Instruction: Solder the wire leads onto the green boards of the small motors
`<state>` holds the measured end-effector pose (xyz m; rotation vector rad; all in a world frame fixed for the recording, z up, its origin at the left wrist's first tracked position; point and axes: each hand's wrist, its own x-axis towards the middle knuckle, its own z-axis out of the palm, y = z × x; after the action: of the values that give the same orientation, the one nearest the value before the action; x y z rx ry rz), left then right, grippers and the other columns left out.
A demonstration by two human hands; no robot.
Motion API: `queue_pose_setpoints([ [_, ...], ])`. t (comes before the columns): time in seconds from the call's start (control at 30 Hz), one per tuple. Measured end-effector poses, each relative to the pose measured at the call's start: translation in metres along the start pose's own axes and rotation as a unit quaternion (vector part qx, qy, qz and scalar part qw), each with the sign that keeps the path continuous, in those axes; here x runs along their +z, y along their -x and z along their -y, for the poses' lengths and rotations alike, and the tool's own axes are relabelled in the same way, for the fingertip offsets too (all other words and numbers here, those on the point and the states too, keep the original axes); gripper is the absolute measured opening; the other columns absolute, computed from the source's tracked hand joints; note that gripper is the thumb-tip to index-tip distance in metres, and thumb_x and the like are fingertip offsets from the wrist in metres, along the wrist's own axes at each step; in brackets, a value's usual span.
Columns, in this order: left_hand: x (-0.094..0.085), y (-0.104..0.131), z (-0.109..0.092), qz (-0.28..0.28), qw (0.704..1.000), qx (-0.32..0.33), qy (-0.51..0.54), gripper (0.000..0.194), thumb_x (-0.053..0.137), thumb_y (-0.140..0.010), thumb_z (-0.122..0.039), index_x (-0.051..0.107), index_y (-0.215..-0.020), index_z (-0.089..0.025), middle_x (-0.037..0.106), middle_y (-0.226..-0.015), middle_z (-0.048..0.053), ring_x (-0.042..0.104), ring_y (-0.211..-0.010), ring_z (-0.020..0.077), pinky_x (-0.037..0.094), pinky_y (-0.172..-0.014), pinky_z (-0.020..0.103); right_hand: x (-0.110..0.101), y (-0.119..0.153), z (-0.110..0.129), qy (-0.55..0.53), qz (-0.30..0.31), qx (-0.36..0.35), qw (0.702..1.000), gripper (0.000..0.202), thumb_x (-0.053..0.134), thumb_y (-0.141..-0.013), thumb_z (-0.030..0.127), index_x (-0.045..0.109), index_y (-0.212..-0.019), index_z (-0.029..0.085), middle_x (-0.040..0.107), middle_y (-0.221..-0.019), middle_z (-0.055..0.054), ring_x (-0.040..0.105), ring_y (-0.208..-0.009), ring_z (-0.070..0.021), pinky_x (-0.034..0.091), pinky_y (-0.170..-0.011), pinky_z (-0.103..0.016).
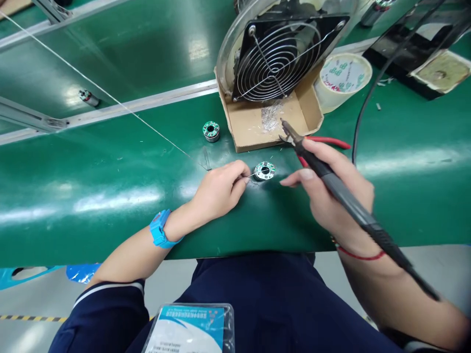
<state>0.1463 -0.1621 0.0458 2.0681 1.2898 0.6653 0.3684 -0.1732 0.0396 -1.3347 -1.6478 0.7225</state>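
My left hand (222,189) pinches a thin solder wire (147,124), and its short end reaches over a small round motor part (265,170) with a green ring-shaped circuit board on top. This part stands upright on the green table just right of my fingertips. In my right hand (333,189), a soldering iron (340,193) is gripped like a pen. Its tip points up and left, apart from the board and over the front of a cardboard tray (253,139). Red-handled cutters (329,141) lie behind my right hand, partly hidden by it.
A similar round part (211,131) stands further left. A fan with a wire guard (274,68) leans over the tray, which holds wire clippings (270,117). A tape roll (344,78) and an iron stand with a sponge (441,72) are at right. A black cable (362,115) crosses the table.
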Motion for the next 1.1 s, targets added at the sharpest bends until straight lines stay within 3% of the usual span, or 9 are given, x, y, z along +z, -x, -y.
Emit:
queue_pose_setpoints([
  [0.1,0.005,0.000,0.002,0.016,1.000,-0.023,0.012,0.010,0.050,-0.088,-0.010,0.054,-0.089,-0.018,0.058,-0.071,-0.003,0.052,-0.061,0.0096,0.039,-0.059,0.023,-0.012,0.007,-0.008,-0.053,-0.027,-0.013,0.998,0.035,0.068,-0.088,0.025,0.070,-0.122,0.026,0.076,-0.098,-0.005,0.070,-0.068,-0.0126,0.058,-0.063,-0.027],
  [0.27,0.007,-0.001,0.002,0.003,0.999,-0.037,-0.014,0.009,0.050,-0.084,-0.010,0.053,-0.082,-0.019,0.052,-0.065,-0.005,0.045,-0.055,0.0086,0.035,-0.056,0.023,-0.016,0.016,-0.014,-0.141,-0.059,0.033,0.988,0.015,0.067,-0.088,0.027,0.076,-0.099,0.022,0.073,-0.081,-0.005,0.065,-0.055,-0.0107,0.052,-0.047,-0.021],
  [0.7,0.014,-0.008,0.002,0.005,0.999,-0.036,-0.013,0.009,0.049,-0.088,-0.012,0.054,-0.085,-0.019,0.055,-0.069,-0.003,0.047,-0.060,0.0100,0.037,-0.060,0.025,-0.019,0.017,-0.023,-0.150,-0.045,0.030,0.987,0.016,0.070,-0.085,0.028,0.077,-0.097,0.021,0.072,-0.073,-0.004,0.065,-0.054,-0.0123,0.052,-0.044,-0.021],
  [0.8,0.015,-0.011,0.006,-0.001,0.997,-0.051,0.054,0.013,0.052,-0.089,-0.012,0.056,-0.100,-0.018,0.055,-0.072,-0.004,0.049,-0.061,0.0088,0.040,-0.063,0.024,-0.021,0.016,-0.022,-0.135,-0.042,0.032,0.990,0.016,0.070,-0.085,0.029,0.077,-0.097,0.020,0.072,-0.072,-0.005,0.065,-0.054,-0.0119,0.052,-0.045,-0.021],
  [0.9,0.017,-0.014,0.010,0.033,0.995,-0.047,0.080,0.034,0.057,-0.088,-0.013,0.055,-0.122,-0.017,0.057,-0.076,-0.004,0.051,-0.065,0.0095,0.040,-0.063,0.025,-0.022,0.014,-0.020,-0.114,-0.037,0.034,0.992,0.017,0.070,-0.086,0.029,0.077,-0.097,0.020,0.071,-0.072,-0.005,0.065,-0.055,-0.0122,0.053,-0.046,-0.021],
  [1.1,0.021,-0.016,0.011,0.044,0.994,-0.056,0.087,0.035,0.058,-0.090,-0.013,0.060,-0.124,-0.018,0.057,-0.076,-0.003,0.055,-0.069,0.0106,0.041,-0.065,0.025,-0.027,0.006,-0.009,-0.088,-0.021,0.020,0.996,0.015,0.070,-0.085,0.026,0.077,-0.097,0.021,0.071,-0.071,-0.003,0.064,-0.053,-0.0112,0.053,-0.045,-0.022],
])
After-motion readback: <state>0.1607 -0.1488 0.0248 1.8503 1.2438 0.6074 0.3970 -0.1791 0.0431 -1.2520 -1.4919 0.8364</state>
